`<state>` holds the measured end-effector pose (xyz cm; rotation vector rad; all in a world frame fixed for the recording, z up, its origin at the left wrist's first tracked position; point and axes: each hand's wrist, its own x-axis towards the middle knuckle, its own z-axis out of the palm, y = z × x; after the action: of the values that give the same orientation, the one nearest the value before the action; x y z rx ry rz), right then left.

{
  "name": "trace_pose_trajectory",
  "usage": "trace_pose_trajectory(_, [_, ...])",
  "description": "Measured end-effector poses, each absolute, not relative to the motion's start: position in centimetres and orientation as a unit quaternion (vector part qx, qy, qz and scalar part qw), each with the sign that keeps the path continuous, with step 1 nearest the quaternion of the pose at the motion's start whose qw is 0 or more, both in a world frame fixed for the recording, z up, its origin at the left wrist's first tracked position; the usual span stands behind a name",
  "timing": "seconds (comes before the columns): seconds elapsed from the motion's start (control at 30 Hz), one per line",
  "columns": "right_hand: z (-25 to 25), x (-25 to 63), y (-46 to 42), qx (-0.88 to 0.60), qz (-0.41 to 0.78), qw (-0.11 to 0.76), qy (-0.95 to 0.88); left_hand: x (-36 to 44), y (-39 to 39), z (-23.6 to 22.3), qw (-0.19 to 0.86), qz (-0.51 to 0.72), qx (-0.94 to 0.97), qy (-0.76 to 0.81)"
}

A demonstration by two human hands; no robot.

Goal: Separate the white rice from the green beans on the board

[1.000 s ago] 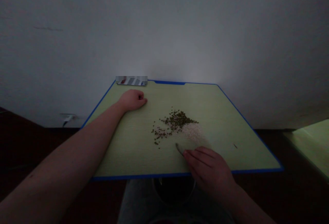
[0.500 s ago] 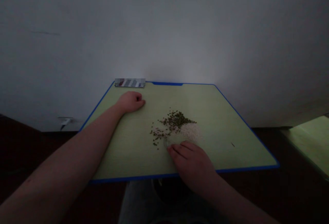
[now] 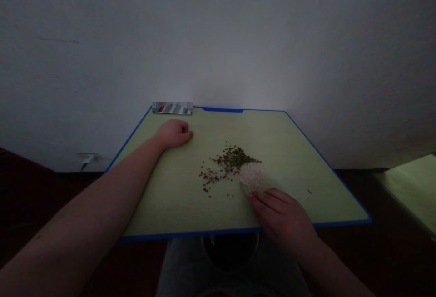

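Toward the back left of the table, my left hand [image 3: 174, 134] rests with its fingers curled into a loose fist. I see nothing in it. My right hand [image 3: 284, 210], near the front edge, is closed on a clear round-rimmed piece [image 3: 243, 190], mostly hidden under the fingers. Its rim touches the near side of a pile of white rice-like grains [image 3: 255, 174]. Behind that pile lie small dark green beans [image 3: 236, 155], with more beans strewn to the left among some pale grains.
The table [image 3: 163, 210] has a pale top and blue edging, and stands against a grey wall [image 3: 218, 38]. A phone-like shiny slab [image 3: 173, 109] lies at its back left corner. A dark round container [image 3: 230, 249] sits below the front edge. A thin dark sliver [image 3: 309, 191] lies at right.
My right hand has moved right with the clear piece, from beside the strewn beans to the rice-like pile. A couple of beans now show where it was. My left hand stays put.
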<state>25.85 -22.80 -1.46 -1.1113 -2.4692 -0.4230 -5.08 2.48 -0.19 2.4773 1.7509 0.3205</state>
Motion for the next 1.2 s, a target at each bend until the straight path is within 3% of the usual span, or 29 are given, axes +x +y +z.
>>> trace_pose_trajectory(0.37, [0.0, 25.0, -22.3, -0.401, -0.097, 0.3, -0.86, -5.2, 2.5, -0.3, 0.037, 0.105, 0.812, 0.572])
trace_pose_trajectory(1.2, [-0.4, 22.7, -21.4, -0.374, -0.082, 0.286, -0.878, -5.0, 2.3, -0.1, 0.052, 0.105, 0.813, 0.57])
